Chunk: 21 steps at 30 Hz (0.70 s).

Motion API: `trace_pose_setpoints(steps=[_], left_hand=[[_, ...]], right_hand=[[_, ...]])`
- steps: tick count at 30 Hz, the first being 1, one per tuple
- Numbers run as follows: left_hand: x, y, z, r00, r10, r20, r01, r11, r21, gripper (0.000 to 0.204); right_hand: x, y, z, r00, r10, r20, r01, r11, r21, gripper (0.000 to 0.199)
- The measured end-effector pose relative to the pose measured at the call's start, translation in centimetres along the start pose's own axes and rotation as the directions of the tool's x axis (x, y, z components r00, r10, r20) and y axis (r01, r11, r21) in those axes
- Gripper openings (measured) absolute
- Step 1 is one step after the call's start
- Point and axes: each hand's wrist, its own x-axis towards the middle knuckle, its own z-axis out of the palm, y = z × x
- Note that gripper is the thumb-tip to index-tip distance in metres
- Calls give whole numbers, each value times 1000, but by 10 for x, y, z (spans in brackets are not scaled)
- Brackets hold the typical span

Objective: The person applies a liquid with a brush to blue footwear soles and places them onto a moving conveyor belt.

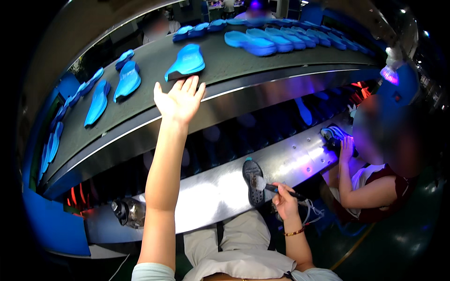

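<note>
My left hand (180,102) is stretched out over the front edge of the conveyor belt (154,93), palm up and fingers spread. Its fingertips are at the near edge of a light-blue shoe sole (188,60) with a dark underside; whether they touch it I cannot tell. My right hand (285,204) is closed round the dark handle of a brush (272,188). The brush's pale bristles rest on or just above a black shoe sole (253,174) lying on the metal ledge in front of me.
More blue soles (127,80) lie along the belt, with a row of them (262,42) at the far right. A bottle with a black lid (129,212) stands on the metal ledge (201,206). To my right a co-worker's hand (346,149) is at a shoe (333,136).
</note>
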Motion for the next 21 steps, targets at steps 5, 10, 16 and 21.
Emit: trace_pose_setpoints(steps=[5,10,16,21], left_hand=[[3,-15,1,974,119,192,-204,830,520,61],[37,-54,25,852,8,523,-521,87,849,62],[131,-115,56,674,18,738,-643,-477,599,64],[158,-144,30,710,-188,678,-618,-627,473,58]], right_hand=[[4,2,-30,998,28,-62,-31,999,-42,19],[8,15,-36,995,68,-72,-69,998,-7,19],[13,26,-29,994,111,-18,-110,993,45,21],[11,29,-46,990,130,-46,-129,991,38,20]])
